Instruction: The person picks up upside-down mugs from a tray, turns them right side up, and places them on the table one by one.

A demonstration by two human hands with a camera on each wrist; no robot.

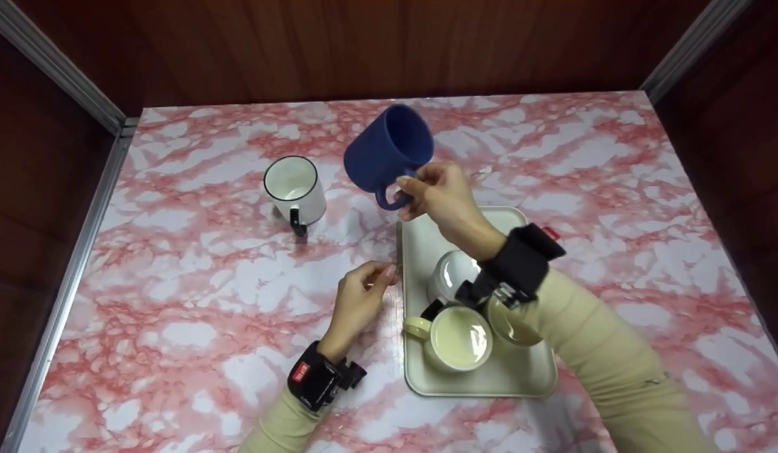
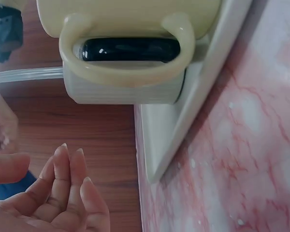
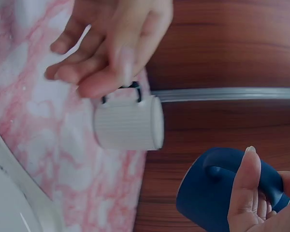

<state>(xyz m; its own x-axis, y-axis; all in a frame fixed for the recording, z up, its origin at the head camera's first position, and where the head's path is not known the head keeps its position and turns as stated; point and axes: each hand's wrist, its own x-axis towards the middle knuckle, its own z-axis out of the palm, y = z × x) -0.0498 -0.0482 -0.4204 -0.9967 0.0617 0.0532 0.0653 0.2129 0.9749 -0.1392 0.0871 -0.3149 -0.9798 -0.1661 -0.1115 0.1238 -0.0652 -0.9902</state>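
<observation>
A dark blue mug (image 1: 377,151) hangs tilted above the table, its mouth facing up and right. My right hand (image 1: 448,201) pinches it by the handle, seen also in the right wrist view, where the blue mug (image 3: 210,193) shows its side. Left of it a white mug with a black rim and handle (image 1: 307,202) stands upright on the table. My left hand (image 1: 360,299) holds nothing, its fingers loosely bent beside the tray's left edge. On the cream tray (image 1: 420,377) stand a pale yellow mug (image 1: 461,340), a white mug (image 1: 451,274) and another yellowish mug (image 1: 514,327), partly under the right forearm.
The table (image 1: 206,352) has a red and white marbled top. Dark wooden panels (image 1: 376,50) with metal edge strips (image 1: 61,69) enclose its back and sides. My right forearm crosses over the tray.
</observation>
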